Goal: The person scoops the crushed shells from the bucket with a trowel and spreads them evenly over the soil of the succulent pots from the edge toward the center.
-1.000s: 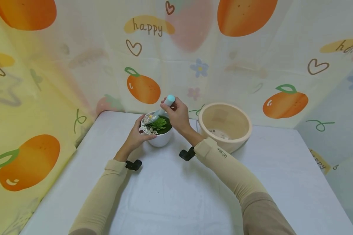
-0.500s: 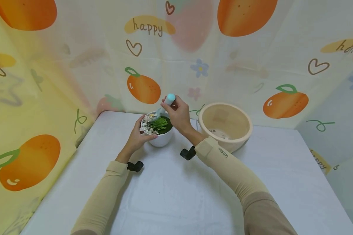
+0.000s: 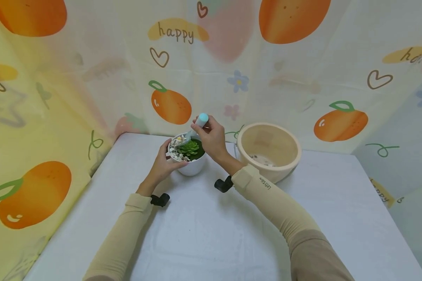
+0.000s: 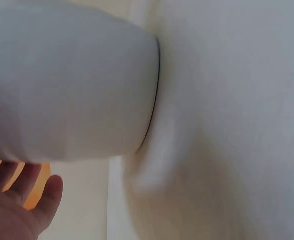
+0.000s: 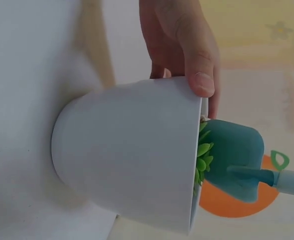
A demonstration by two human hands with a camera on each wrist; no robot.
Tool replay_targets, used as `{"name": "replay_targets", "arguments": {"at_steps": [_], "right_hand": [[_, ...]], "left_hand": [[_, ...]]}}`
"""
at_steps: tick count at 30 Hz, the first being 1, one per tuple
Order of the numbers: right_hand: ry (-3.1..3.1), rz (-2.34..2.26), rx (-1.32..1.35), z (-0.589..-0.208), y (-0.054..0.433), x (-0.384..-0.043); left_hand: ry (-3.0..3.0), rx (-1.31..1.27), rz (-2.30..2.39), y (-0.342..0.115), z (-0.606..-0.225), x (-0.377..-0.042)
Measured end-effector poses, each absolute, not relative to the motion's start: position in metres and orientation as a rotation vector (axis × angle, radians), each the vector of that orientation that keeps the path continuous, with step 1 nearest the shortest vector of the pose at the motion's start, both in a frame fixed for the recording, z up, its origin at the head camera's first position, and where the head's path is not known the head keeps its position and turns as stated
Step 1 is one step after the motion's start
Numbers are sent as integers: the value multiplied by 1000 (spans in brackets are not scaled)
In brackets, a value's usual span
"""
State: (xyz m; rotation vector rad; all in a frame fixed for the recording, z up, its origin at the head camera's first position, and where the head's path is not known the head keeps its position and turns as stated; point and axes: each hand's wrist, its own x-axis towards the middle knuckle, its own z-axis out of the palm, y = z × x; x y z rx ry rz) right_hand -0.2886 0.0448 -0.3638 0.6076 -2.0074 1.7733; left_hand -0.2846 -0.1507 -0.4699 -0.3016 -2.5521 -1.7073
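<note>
1. White flowerpot (image 3: pixel 191 168): I find it upright on the tabletop (image 3: pixel 190 234).
2. Left grip (image 3: pixel 163 160): holding the flowerpot's left side, thumb at the rim.
3. Right grip (image 3: pixel 212 136): above the flowerpot's right-hand rim, fingers closed on the handle of a garden trowel (image 5: pixel 236 150).
4. Trowel: tilted, teal blade at the flowerpot's mouth, over pale pebbles (image 3: pixel 176 155); contact cannot be told.
5. Green succulent (image 3: pixel 190 148): at the flowerpot's centre, beside the pebbles.
6. Beige basin (image 3: pixel 269 145): right of the flowerpot, apart from it; few stones (image 3: pixel 261 159) inside.
</note>
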Motion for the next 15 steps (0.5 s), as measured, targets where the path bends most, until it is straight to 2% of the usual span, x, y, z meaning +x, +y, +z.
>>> {"name": "replay_targets", "arguments": {"at_steps": [15], "right_hand": [[-2039,1647,637,-368,41,-283]], "left_hand": [[-2596,-319,-1776,-153,-468,-289]]}}
